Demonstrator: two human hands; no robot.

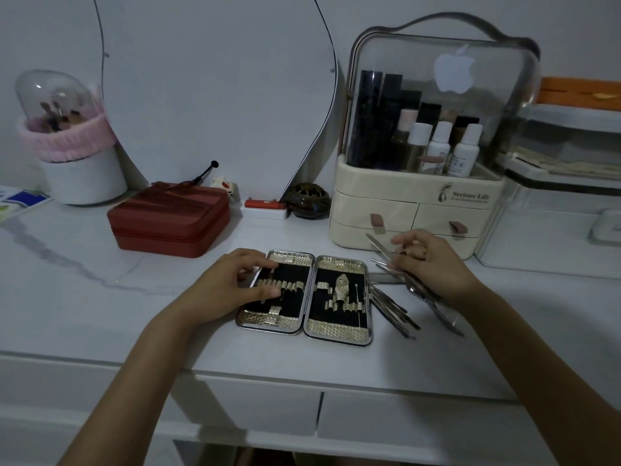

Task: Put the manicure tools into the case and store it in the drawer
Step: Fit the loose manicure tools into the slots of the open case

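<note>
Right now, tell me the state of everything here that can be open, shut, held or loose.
Manicure case: open flat, loops empty.
Left hand: resting on the case's left half.
Right hand: gripping a metal tool.
Loose tools: lying right of the case.
Red zip case: shut.
Organiser drawers: shut.
Desk drawers: shut.
</note>
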